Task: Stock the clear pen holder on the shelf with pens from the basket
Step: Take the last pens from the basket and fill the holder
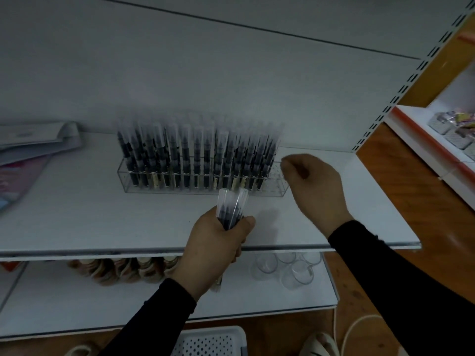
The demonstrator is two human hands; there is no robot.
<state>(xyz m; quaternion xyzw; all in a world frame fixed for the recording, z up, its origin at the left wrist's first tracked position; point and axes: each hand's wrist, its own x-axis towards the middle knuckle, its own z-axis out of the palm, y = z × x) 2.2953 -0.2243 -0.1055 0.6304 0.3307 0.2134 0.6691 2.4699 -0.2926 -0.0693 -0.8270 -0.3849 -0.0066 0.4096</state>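
The clear pen holder stands on the white shelf, filled with upright black pens along most of its length; its right end shows bare holes. My left hand grips a small bundle of capped pens just in front of the holder. My right hand hovers at the holder's right end with its fingers curled and thumb against the fingertips; no pen shows in it. The white perforated basket sits on the floor below, its contents out of view.
Folded booklets lie at the shelf's left end. On the lower shelf stand brown-topped items and clear glass cups. A neighbouring shelf unit with small baskets stands at the right. A white cable lies on the wooden floor.
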